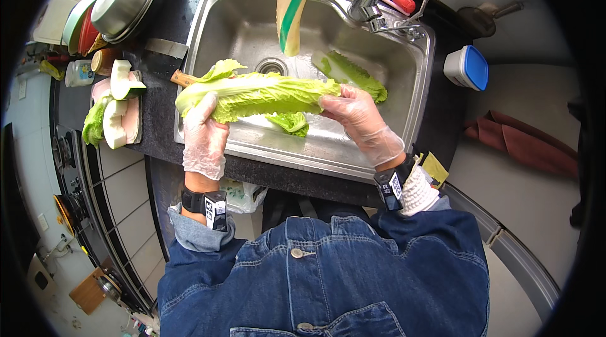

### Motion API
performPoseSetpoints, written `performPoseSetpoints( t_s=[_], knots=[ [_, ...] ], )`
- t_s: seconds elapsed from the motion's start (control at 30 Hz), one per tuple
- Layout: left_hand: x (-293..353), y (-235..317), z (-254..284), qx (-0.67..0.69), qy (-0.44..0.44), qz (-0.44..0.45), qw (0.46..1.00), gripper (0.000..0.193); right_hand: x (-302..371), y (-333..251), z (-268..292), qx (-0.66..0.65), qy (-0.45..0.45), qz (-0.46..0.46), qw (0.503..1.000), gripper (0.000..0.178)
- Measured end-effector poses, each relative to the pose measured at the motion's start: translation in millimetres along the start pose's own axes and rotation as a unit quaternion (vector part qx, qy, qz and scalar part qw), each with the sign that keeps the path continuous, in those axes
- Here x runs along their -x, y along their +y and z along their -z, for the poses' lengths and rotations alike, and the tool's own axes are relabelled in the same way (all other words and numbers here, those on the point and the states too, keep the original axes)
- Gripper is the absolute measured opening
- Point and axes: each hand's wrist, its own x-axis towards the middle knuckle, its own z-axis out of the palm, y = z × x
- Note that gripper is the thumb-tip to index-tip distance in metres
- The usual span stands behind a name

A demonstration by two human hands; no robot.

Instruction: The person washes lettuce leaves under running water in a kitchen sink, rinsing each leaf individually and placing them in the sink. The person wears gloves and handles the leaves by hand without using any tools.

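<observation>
A long green lettuce leaf [265,94] stretches between my two gloved hands above the near part of the steel sink [243,27]. My left hand [205,132], in a clear plastic glove, grips its pale stem end from below. At the leafy tip, my right hand [360,116], gloved alike, pinches the edge between thumb and fingers. Another lettuce leaf [350,73] lies in the right part of the basin, and a smaller leaf piece [290,124] shows under the held one. Behind the stem end, a knife's wooden handle [183,78] sticks out at the sink's left rim.
Over the sink hang the chrome faucet [368,3] and a beige tube with a green stripe [291,18]. Left on the counter are a cutting board [134,119] with cut melon pieces [115,123] and stacked metal bowls [123,5]. A blue-lidded container [466,67] stands at right.
</observation>
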Motion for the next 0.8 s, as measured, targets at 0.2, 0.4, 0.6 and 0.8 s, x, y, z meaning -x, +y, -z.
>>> performPoseSetpoints(
  t_s=[0.2,0.4,0.6,0.8],
  knots=[
    [1.5,1.0,3.5,-0.003,-0.018,0.006,1.0,0.038,-10.7,9.5,-1.3,0.023,0.068,0.041,0.997,0.028],
    [0.5,3.0,13.9,0.013,0.021,0.002,1.0,0.038,-12.6,9.8,-1.9,-0.056,0.052,0.022,0.997,0.034],
    [6.4,5.2,11.4,0.021,0.005,-0.002,1.0,0.038,-9.2,2.2,-5.1,-0.071,-0.024,0.026,0.997,0.036],
    [7.6,9.1,12.5,0.016,-0.002,-0.008,1.0,0.038,-21.8,3.8,-18.2,0.0,-0.007,0.034,0.999,0.03]
  ],
)
